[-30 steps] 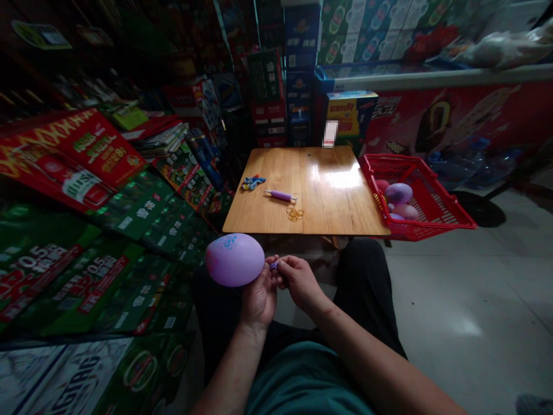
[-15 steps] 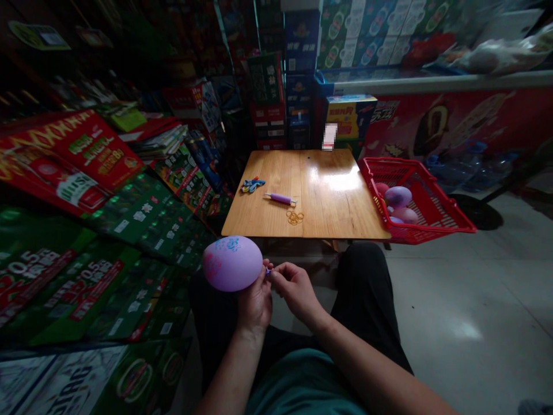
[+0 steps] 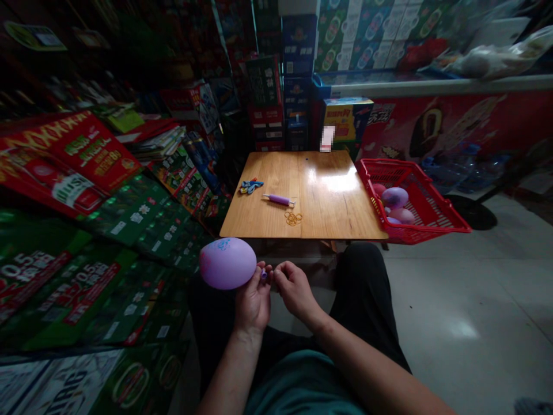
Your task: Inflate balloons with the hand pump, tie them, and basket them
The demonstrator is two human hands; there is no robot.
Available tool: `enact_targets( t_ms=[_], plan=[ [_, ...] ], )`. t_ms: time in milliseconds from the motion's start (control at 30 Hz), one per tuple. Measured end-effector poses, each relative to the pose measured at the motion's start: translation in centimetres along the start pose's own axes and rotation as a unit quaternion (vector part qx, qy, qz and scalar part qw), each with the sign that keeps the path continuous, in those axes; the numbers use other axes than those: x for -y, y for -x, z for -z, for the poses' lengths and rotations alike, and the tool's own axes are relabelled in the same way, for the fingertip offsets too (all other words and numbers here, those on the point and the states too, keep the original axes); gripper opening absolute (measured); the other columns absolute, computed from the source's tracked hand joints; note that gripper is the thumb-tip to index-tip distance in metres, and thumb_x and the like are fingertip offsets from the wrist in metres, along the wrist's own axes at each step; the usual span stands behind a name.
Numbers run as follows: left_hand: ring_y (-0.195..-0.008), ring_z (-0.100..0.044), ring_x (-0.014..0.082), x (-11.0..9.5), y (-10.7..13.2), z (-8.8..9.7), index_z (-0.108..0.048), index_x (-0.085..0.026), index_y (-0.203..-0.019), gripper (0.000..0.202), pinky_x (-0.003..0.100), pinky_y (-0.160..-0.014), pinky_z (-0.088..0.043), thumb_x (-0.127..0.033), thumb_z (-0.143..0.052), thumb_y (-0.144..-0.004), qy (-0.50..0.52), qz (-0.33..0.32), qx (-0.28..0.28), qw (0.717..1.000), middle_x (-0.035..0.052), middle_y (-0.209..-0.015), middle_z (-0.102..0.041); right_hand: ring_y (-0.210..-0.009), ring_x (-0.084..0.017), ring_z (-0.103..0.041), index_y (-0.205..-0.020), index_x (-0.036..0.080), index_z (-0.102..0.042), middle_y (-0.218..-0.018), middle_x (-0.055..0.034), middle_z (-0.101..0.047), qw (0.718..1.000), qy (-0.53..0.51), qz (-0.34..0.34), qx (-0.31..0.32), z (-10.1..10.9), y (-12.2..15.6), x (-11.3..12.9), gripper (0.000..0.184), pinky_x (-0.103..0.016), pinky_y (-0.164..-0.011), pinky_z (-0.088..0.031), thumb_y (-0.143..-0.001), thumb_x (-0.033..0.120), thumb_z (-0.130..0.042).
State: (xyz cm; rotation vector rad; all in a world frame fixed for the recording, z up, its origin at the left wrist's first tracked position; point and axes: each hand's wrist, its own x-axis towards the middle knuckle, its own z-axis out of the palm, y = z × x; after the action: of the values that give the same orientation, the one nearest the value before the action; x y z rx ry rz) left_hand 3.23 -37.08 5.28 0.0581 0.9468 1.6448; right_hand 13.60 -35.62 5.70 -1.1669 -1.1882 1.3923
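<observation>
Two hands sit close together but apart: the left hand [image 3: 253, 302] pinches the inflated purple balloon [image 3: 227, 263] by its neck [image 3: 263, 275], its round body out beyond the left fingers, while the right hand [image 3: 298, 288] hovers just beside, thumb and forefinger drawn in; whether they hold anything is too small to make out. Good handling here likely depends on that left pinch: firm, close against the body, so air cannot slip out, with the mouth left free towards the right fingertips. Any pull on the neck should be gentle, nails kept off the stretched skin. Ahead of both hands, loose tan bands [image 3: 293, 218] lie on the wooden table [image 3: 337, 213], near the purple pump [image 3: 279, 200].
</observation>
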Motion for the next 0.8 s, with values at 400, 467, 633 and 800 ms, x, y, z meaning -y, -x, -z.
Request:
enact_targets(
  t_ms=[400,467,633,800],
  plan=[
    [-0.083,-0.069,0.0166,0.6,0.3,0.2,-0.071,-0.014,-0.099,0.025,0.026,-0.076,-0.056,-0.02,-0.077,-0.076,-0.035,0.012,-0.009,0.999,0.0078,-0.092,-0.071,-0.068,-0.014,-0.057,-0.088,0.02,-0.065,-0.075,0.0002,-0.064,0.999,-0.025,0.003,0.027,-0.9,0.3,0.1,0.02,-0.025,-0.062,-0.046,-0.071,0.026,-0.074],
    [-0.081,-0.069,0.0163,0.6,0.6,0.0,-0.07,-0.013,-0.097,0.022,0.026,-0.075,-0.056,-0.017,-0.076,-0.076,-0.026,0.018,-0.01,0.999,0.0075,-0.091,-0.071,-0.067,-0.015,-0.057,-0.081,0.02,-0.064,-0.073,-0.0006,-0.064,1.0,-0.014,0.004,0.008,-1.0,0.3,0.0,0.013,-0.025,-0.061,-0.046,-0.074,0.029,-0.071],
    [-0.082,-0.069,0.015,0.4,0.8,-0.6,-0.069,-0.012,-0.096,0.016,0.023,-0.073,-0.056,-0.013,-0.07,-0.08,0.001,0.024,-0.013,1.0,0.0078,-0.091,-0.07,-0.064,-0.014,-0.056,-0.075,0.019,-0.061,-0.072,-0.0005,-0.064,1.0,-0.011,0.006,-0.011,-1.0,0.2,0.3,0.013,-0.025,-0.06,-0.046,-0.079,0.03,-0.066],
    [-0.09,-0.068,0.0151,0.7,0.7,-0.5,-0.069,-0.013,-0.095,0.011,0.024,-0.081,-0.056,-0.012,-0.062,-0.087,0.046,0.075,0.007,0.996,0.008,-0.096,-0.07,-0.066,-0.013,-0.057,-0.076,0.018,-0.063,-0.072,0.0003,-0.064,0.999,-0.003,0.024,-0.029,-0.8,0.1,1.2,0.008,-0.023,-0.061,-0.045,-0.079,0.025,-0.064]
  ],
)
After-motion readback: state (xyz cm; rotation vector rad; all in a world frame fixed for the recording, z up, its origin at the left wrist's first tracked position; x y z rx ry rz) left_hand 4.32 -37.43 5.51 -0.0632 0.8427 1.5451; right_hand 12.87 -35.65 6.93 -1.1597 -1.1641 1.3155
